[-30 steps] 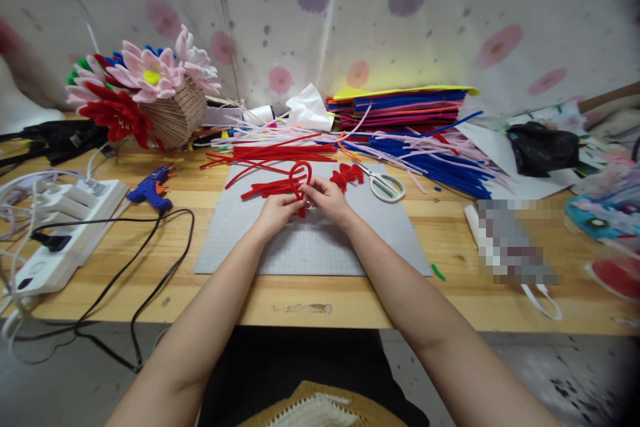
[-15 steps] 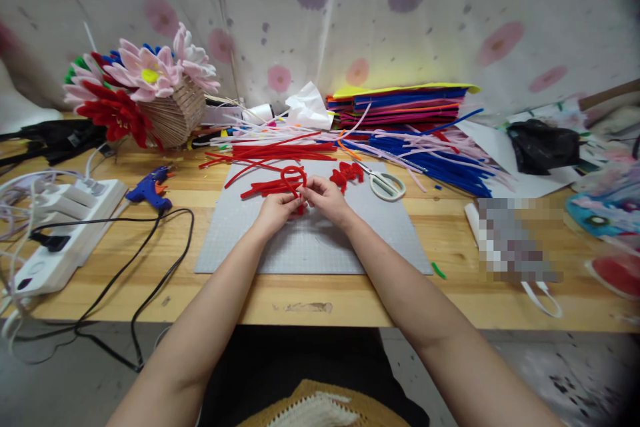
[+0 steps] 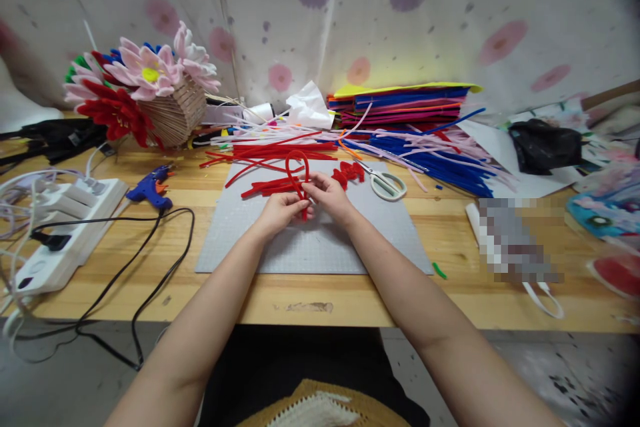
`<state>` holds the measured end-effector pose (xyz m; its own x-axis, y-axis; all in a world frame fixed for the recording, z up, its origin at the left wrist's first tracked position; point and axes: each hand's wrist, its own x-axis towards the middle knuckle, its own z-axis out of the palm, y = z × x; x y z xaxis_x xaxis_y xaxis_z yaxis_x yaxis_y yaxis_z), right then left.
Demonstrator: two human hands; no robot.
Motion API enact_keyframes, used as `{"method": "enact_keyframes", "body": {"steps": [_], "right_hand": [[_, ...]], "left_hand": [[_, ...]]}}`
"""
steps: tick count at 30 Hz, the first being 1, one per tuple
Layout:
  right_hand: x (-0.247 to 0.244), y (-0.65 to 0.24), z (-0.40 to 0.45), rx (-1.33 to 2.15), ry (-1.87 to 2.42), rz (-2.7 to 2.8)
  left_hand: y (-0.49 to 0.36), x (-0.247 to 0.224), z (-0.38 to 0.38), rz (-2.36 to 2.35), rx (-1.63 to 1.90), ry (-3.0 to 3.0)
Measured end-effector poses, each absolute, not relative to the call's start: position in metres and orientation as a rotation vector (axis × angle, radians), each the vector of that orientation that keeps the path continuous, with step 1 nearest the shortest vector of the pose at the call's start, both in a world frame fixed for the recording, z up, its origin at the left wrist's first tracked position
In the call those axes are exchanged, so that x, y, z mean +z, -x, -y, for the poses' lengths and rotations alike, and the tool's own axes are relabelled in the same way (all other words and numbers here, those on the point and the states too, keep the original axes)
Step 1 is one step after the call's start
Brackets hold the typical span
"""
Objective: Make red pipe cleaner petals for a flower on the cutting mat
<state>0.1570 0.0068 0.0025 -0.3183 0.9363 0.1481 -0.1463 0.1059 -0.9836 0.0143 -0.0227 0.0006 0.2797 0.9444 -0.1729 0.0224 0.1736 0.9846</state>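
Note:
A red pipe cleaner (image 3: 289, 160) is bent into an upright loop above the grey cutting mat (image 3: 320, 253). My left hand (image 3: 281, 213) pinches it low down, near its ends. Just above and to the right, my right hand (image 3: 327, 195) grips the same pipe cleaner by its side with thumb and fingertips. Behind the left hand lies a bundle of straight red pipe cleaners (image 3: 265, 187). Beyond the right hand sit several bent red pieces (image 3: 349, 175). The fingertips partly hide where the two ends meet.
Scissors (image 3: 387, 185) lie at the mat's right edge. Loose pipe cleaners (image 3: 450, 163) spread along the back. On the left are a blue glue gun (image 3: 151, 188), its black cord and a power strip (image 3: 70, 240). A basket of fuzzy flowers (image 3: 173, 113) stands behind them.
The loop of red pipe cleaner stands taller and narrower. My hands have shifted slightly, the left one now lower along it, with its ends showing below the fingers.

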Motion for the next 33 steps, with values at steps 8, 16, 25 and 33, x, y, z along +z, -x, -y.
{"method": "enact_keyframes", "body": {"steps": [8,16,25,33], "right_hand": [[0.001,-0.172,-0.003,2.165,0.656,1.252],[0.002,-0.170,-0.008,1.998,0.612,0.906],[0.006,-0.177,-0.014,1.985,0.583,0.573],[0.004,-0.178,-0.019,1.866,0.612,0.485]], "left_hand": [[-0.013,0.009,0.027,-0.767,0.688,-0.874],[-0.021,0.008,0.031,-0.771,0.643,-0.864],[-0.019,0.010,0.033,-0.763,0.583,-0.950],[-0.020,0.007,0.032,-0.771,0.567,-0.956]]}}
